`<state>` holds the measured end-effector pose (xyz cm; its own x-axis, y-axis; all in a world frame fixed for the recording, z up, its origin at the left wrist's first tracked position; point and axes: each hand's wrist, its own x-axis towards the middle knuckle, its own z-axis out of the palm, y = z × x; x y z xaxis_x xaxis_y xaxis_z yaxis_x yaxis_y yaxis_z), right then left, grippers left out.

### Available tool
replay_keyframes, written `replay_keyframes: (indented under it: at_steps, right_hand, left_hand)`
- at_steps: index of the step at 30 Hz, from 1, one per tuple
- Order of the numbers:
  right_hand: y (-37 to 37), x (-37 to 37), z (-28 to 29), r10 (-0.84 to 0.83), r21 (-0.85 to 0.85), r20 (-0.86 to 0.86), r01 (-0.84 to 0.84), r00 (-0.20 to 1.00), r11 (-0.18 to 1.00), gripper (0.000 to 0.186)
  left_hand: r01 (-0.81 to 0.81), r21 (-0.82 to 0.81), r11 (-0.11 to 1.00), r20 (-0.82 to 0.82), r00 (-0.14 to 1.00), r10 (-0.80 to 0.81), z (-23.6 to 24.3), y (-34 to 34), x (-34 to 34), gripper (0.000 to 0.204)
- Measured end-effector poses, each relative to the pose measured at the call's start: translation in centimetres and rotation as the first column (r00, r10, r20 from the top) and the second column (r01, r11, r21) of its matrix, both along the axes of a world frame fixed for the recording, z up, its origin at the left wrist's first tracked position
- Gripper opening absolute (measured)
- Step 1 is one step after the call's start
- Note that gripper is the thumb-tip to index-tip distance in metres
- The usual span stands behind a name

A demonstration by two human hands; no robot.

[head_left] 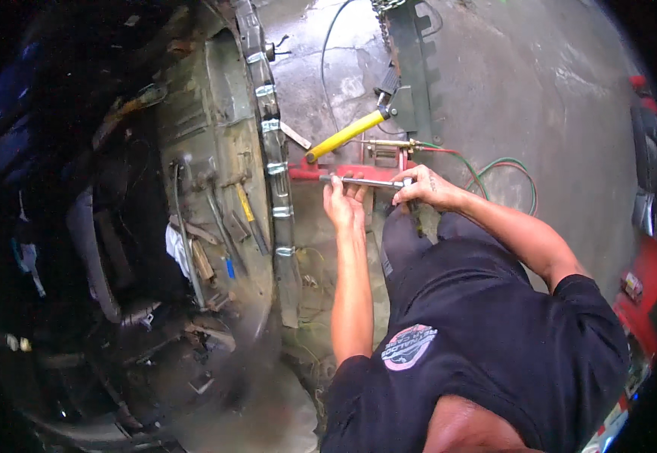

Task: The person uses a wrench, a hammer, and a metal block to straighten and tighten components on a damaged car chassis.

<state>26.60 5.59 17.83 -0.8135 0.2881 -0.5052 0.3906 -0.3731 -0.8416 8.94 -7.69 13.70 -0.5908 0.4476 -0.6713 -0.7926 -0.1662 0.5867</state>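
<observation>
My left hand (pixel 346 202) is closed around the left part of a silver bar-shaped hand tool (pixel 374 182), which looks like a ratchet wrench. Its right end sits in the fingers of my right hand (pixel 430 189), so the bar lies nearly level between both hands. Just beyond it is red metal equipment (pixel 347 174) with a thick yellow bar (pixel 347 136) slanting up to the right. A brass-coloured gas torch (pixel 389 143) rests close by, above my right hand in the picture.
Left of me stretches a stripped car body, its sill (pixel 268 128) running lengthwise. A yellow-handled hammer (pixel 247 205), a white cloth (pixel 177 248) and long bars lie on its floor pan. Red and green hoses (pixel 513 162) curl at right. A notched grey steel beam (pixel 411 72) lies ahead.
</observation>
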Motion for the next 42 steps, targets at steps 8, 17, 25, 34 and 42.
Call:
replay_keyframes:
  at_steps: [8, 17, 25, 34, 42]
  right_hand:
    - [0.0, -9.4, -10.5, -0.301, -0.415, 0.052, 0.295, 0.952, 0.861, 0.023]
    - [3.3, -18.6, -22.4, -0.225, -0.63, -0.085, 0.123, 0.971, 0.767, 0.028]
    - [3.0, -20.2, -20.8, -0.245, -0.5, -0.137, 0.146, 0.96, 0.853, 0.028]
    - [4.5, -21.2, -20.3, -0.163, -0.5, -0.074, 0.104, 0.984, 0.86, 0.026]
    - [3.3, -21.2, -19.6, -0.188, -0.613, -0.04, 0.125, 0.981, 0.78, 0.023]
  left_hand:
    - [0.087, -0.003, 0.996, -0.029, 0.996, -0.087, -8.8, 2.1, -8.7, 0.034]
    - [-0.144, -0.063, 0.988, -0.3, 0.947, 0.118, -14.7, 4.7, -13.2, 0.046]
    - [-0.109, -0.116, 0.987, -0.331, 0.941, 0.066, -13.9, 5.2, -12.6, 0.051]
    - [-0.187, -0.07, 0.98, -0.301, 0.94, 0.158, -14.0, 5.4, -13.1, 0.038]
    - [-0.216, -0.07, 0.974, -0.323, 0.928, 0.183, -13.5, 4.6, -13.5, 0.043]
